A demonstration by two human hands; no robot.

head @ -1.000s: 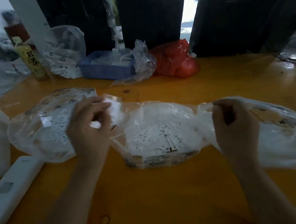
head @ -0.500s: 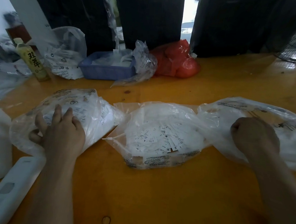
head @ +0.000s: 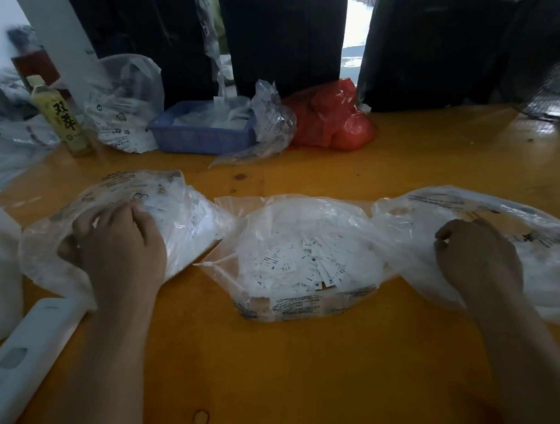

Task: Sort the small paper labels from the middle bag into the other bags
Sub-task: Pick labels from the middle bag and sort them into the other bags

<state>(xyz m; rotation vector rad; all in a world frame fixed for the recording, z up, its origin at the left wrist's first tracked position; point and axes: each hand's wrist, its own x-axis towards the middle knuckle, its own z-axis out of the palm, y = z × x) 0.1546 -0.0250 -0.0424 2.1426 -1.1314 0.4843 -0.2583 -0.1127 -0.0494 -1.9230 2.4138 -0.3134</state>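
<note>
Low in the frame, the left hand [head: 119, 251] rests inside the left bag [head: 113, 231] and the right hand [head: 475, 260] inside the right bag [head: 486, 247], likely dropping labels; whether the fingers hold any I cannot tell. Between them, at centre, the middle bag [head: 302, 255] lies open on the table [head: 294, 376], its small white labels [head: 305, 265] printed with sizes.

Dim indoor scene, daylight through a rear gap [head: 355, 19] (blown out), glare on table [head: 295, 360], wide-angle edge warping, soft focus

3 clear bags in row, white labels [head: 305, 265] in middle bag [head: 303, 233]
</note>
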